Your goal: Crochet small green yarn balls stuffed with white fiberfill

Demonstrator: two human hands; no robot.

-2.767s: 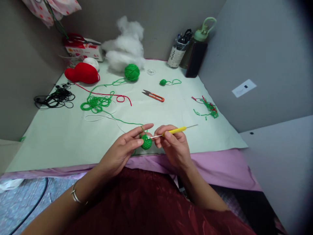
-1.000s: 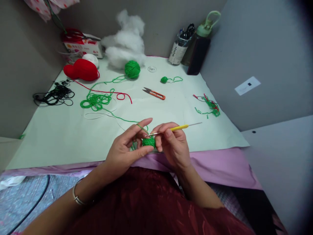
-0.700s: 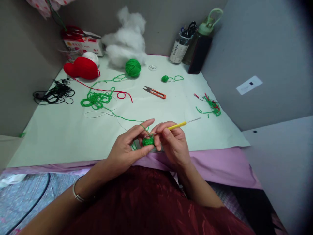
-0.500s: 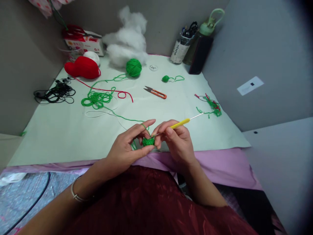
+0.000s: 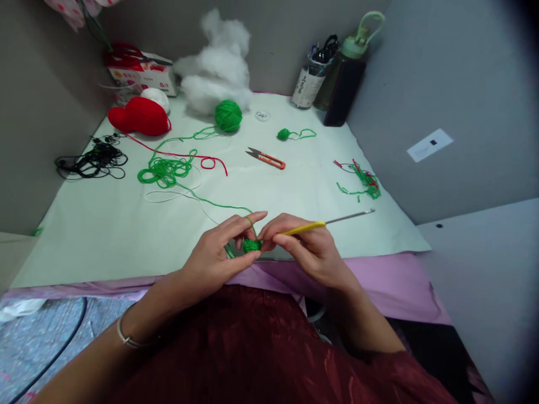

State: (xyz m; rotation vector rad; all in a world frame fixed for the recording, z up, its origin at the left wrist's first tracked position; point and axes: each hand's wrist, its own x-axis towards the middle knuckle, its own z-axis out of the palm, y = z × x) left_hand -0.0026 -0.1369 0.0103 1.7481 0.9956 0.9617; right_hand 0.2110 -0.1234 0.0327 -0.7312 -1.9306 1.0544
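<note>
Between the thumb and fingers of my left hand (image 5: 221, 244) is a small green crocheted piece (image 5: 251, 245). Green yarn (image 5: 214, 203) runs from the table over my raised left index finger and down to the piece. My right hand (image 5: 309, 247) is closed around a crochet hook (image 5: 306, 227) with a yellow handle, its far metal end pointing right. The near end of the hook is hidden by my right fingers, close beside the crocheted piece. Loose loops of green yarn (image 5: 166, 171) lie beyond my left hand.
Orange thread snips (image 5: 266, 159) lie mid-table, with a small green crocheted ball (image 5: 283, 134) behind. A green yarn ball (image 5: 228, 116), white stuffing (image 5: 217, 67), red yarn (image 5: 141, 116) and tangled black cord (image 5: 96, 159) lie further back and left. Yarn scraps (image 5: 366, 179) are at right; a bottle (image 5: 337, 84) stands behind.
My right hand has shifted slightly right and down, and the crochet hook has turned so its far end points lower and further right. The crocheted piece stays in my left hand.
</note>
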